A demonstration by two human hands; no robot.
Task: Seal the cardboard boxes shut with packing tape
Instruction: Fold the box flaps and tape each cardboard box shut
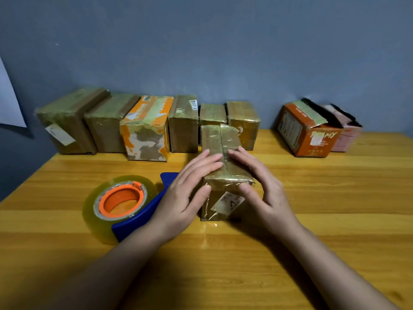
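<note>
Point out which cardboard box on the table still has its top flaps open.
The pink box at the far right, behind the orange box: its dark flaps stand up, while the others look taped shut.

The small cardboard box (225,173) under my fingers stands lengthwise away from me on the wooden table, wrapped in glossy clear tape, its two top flaps meeting in a seam down the middle — a white printed label sits on the end facing me. Just left of it lies my tape dispenser (143,206), blue frame flat on its side, with a fat roll of clear yellowish tape (98,211) on an orange hub. Along the wall runs a row of taped boxes (145,126) — brown ones, one orange and white. Well apart to the right sit an orange box (306,133) and a pink box (345,135), flaps raised.
</note>
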